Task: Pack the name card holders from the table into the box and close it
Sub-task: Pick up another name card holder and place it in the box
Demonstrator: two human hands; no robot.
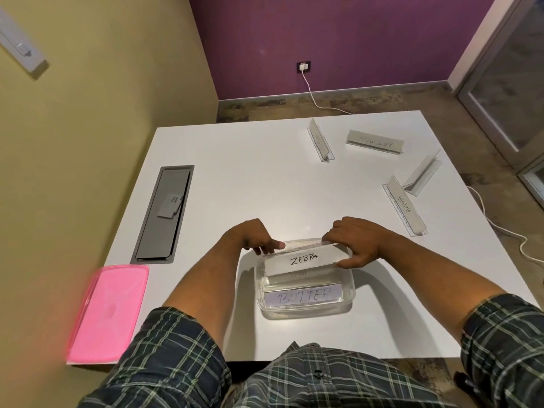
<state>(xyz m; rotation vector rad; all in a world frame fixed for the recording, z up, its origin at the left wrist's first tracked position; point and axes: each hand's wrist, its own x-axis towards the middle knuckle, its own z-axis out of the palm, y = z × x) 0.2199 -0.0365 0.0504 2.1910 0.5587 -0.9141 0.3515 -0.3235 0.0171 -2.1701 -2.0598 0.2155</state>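
A clear plastic box (348,293) sits on the white table near its front edge. Both my hands hold a name card holder marked ZEBRA (303,260) over the box's far half: my left hand (250,237) pinches its left end, my right hand (359,241) grips its right end. A holder marked BUTTER (303,297) lies inside the box at the near side, with another partly hidden under the ZEBRA one. Several more holders stand on the far right of the table, among them BATMAN (374,141) and ALPHA (404,205). The pink lid (107,313) lies at the front left.
A grey cable hatch (163,213) is set into the table at the left. A yellow wall runs close along the left side. White cables trail over the floor behind and to the right of the table (235,178).
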